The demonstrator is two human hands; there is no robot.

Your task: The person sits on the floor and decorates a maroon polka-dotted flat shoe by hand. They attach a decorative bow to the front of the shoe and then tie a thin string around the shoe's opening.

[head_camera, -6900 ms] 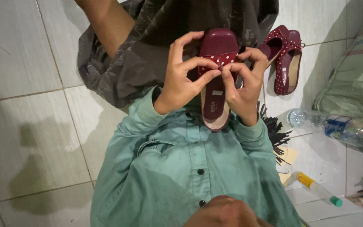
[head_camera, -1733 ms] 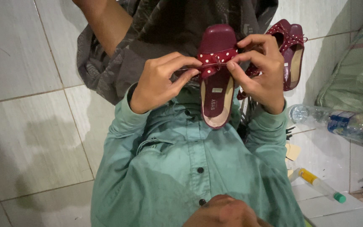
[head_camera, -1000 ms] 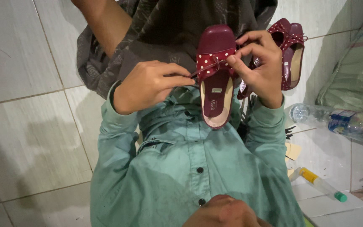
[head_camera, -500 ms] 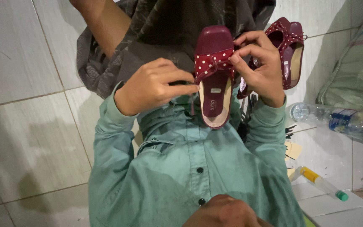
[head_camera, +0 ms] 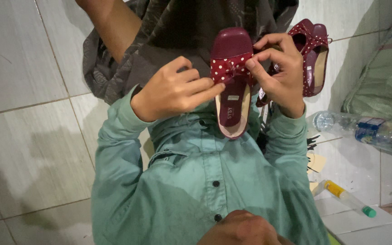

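A dark red shoe [head_camera: 232,104] with a cream insole rests heel-down against my green shirt, toe pointing away. Across its front lies a red bow with white dots [head_camera: 228,69]. My right hand [head_camera: 281,72] grips the shoe's right side, thumb and forefinger pinching the bow's right end. My left hand [head_camera: 174,90] lies against the shoe's left side, its fingertips touching the bow's left end.
A second dark red shoe with a dotted bow [head_camera: 313,56] lies on the white tiled floor [head_camera: 23,113] behind my right hand. A plastic bottle [head_camera: 368,131], a glue tube with a green cap [head_camera: 345,197] and a pale sack [head_camera: 386,68] are at right.
My left hand slid from the bow's middle to its left end and flattened against the shoe. The right hand kept its pinch on the bow's right end.
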